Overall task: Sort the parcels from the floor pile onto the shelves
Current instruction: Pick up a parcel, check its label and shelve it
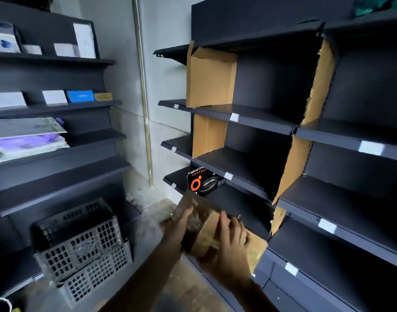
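A brown cardboard parcel (198, 224) is held between both hands at the front edge of the right-hand dark shelf unit (244, 212). My left hand (178, 226) grips its left side with the fingers laid over the top. My right hand (230, 242) holds its right side, fingers curled over the upper edge. The picture is blurred, so the parcel's far end is hard to make out. A black box with an orange ring print (204, 181) stands on the same shelf level just behind the parcel.
Cardboard dividers (210, 79) split the right unit into bays. The left shelf unit (58, 140) carries white and blue boxes (79, 96) and flat mailer bags (26, 138). A grey plastic crate (80, 246) stands on the floor at lower left.
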The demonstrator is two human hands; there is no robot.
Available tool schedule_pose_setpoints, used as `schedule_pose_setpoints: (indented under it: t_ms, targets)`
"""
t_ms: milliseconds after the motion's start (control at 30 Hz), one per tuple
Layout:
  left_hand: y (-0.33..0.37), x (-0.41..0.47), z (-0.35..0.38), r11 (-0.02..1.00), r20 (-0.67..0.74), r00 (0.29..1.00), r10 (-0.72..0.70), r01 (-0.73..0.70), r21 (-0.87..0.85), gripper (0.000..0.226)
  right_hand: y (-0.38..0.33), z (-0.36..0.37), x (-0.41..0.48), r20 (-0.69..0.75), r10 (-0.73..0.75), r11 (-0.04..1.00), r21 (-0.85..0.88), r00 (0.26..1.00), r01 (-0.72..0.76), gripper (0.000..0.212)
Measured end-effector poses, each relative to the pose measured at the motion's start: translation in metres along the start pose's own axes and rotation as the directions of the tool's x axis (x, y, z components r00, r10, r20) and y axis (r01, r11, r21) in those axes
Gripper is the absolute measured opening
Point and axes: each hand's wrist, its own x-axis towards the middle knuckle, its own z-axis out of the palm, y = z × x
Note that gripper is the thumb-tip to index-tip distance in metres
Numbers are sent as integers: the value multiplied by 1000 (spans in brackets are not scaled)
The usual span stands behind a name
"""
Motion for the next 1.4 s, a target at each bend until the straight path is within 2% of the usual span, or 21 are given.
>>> schedule_pose_setpoints:
  t_ms: [67, 200, 267, 333, 400, 433, 500, 533, 567, 633, 700, 767, 833, 867, 933, 1000, 1067, 1200, 1267, 1367, 1400]
  targets:
    - [12, 33, -13, 997, -2, 998, 59, -59, 45, 69, -20, 0, 31, 72, 186, 961, 192, 980, -197, 143]
    - [33, 93, -38, 977, 57, 987, 153, -159, 143, 60, -24, 27, 85, 219, 424, 718, 509, 879, -474, 130]
    - [38, 125, -51, 949, 84, 979, 184, -200, 244, 72, -25, 44, 108, 316, 456, 530, 655, 832, -539, 97]
    - [42, 152, -69, 939, 92, 977, 195, -213, 271, 65, -36, 51, 127, 355, 446, 344, 780, 822, -523, 48]
    - [46, 177, -90, 955, 133, 982, 131, -161, 249, 80, -43, 60, 153, 388, 414, 267, 813, 823, -517, 16]
    - [47, 193, -99, 953, 157, 984, 89, -130, 273, 95, -42, 68, 166, 420, 386, 234, 817, 821, -528, 13]
    - [57, 221, -116, 941, 247, 968, 49, -128, 314, 103, -46, 85, 197, 451, 335, 191, 827, 827, -529, 37]
    - [65, 226, -121, 950, 300, 954, 6, -99, 295, 92, -49, 91, 209, 464, 326, 186, 823, 824, -537, 47]
    - [79, 237, -121, 955, 309, 951, -19, -75, 288, 71, -47, 111, 233, 492, 306, 156, 818, 815, -553, 53]
    - [99, 247, -119, 953, 332, 943, -35, -68, 295, 28, -48, 129, 263, 525, 302, 101, 813, 796, -574, 52]
    - [128, 265, -117, 964, 313, 950, -8, -76, 255, 13, -61, 151, 310, 544, 262, 33, 821, 797, -570, 54]
    - [172, 276, -107, 977, 250, 968, 13, -66, 204, 10, -74, 177, 364, 577, 226, -9, 807, 785, -590, 51]
    - [203, 293, -103, 972, 150, 989, 18, -52, 228, 10, -85, 199, 410, 574, 196, -14, 812, 795, -583, 32]
    - [205, 321, -115, 971, 148, 987, 54, -86, 221, 15, -90, 210, 429, 568, 197, -40, 819, 799, -572, 27]
    - [209, 371, -132, 980, 138, 990, -21, -7, 197, 41, -98, 236, 463, 596, 135, -50, 802, 792, -595, 34]
    - [208, 406, -151, 989, 154, 988, -4, -19, 147, 79, -110, 250, 490, 615, 85, -2, 787, 784, -617, 38]
    - [212, 435, -159, 991, 132, 991, 25, -42, 125, 94, -118, 261, 514, 638, 56, 2, 769, 768, -639, 41]
    - [229, 483, -159, 980, 7, 983, 184, -183, 80, 68, -124, 280, 558, 688, -11, 3, 726, 726, -688, 53]
    - [240, 507, -157, 980, -27, 980, 197, -196, 24, 66, -122, 295, 577, 698, -6, 8, 716, 716, -698, 54]
    - [254, 551, -150, 976, -96, 978, 183, -193, -105, 72, -130, 306, 599, 656, 18, 136, 746, 755, -652, 38]
    - [261, 567, -145, 970, -117, 977, 178, -195, -148, 70, -132, 310, 606, 626, 76, 176, 757, 776, -629, 43]
